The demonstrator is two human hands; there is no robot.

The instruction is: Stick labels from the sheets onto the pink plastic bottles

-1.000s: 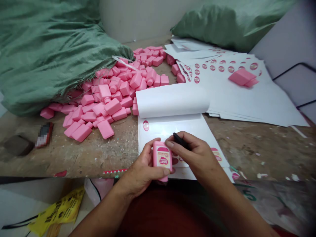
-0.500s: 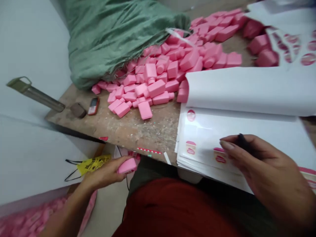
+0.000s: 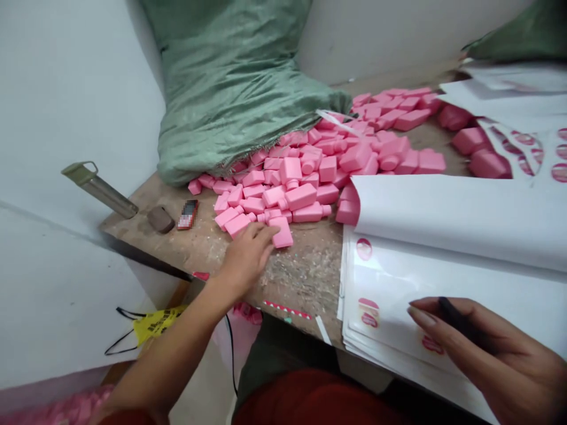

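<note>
Bottle (image 3: 283, 234), boxy pink, at front of pile (image 3: 290, 169) on scuffed worktop (image 3: 305, 271); left hand (image 3: 247, 258) partly covers it, can't tell if grip's closed. Right hand (image 3: 491, 354) grips dark slim tool (image 3: 460, 321), mostly hidden.

Heaped pink bottles (image 3: 301, 196) and sticker sheets (image 3: 394, 283) suggest a workshop

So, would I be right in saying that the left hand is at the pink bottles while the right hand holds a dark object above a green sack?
Not quite: the head view shows the right hand holding the dark object above the sticker sheets instead. The left hand is indeed at the pink bottles.
</note>
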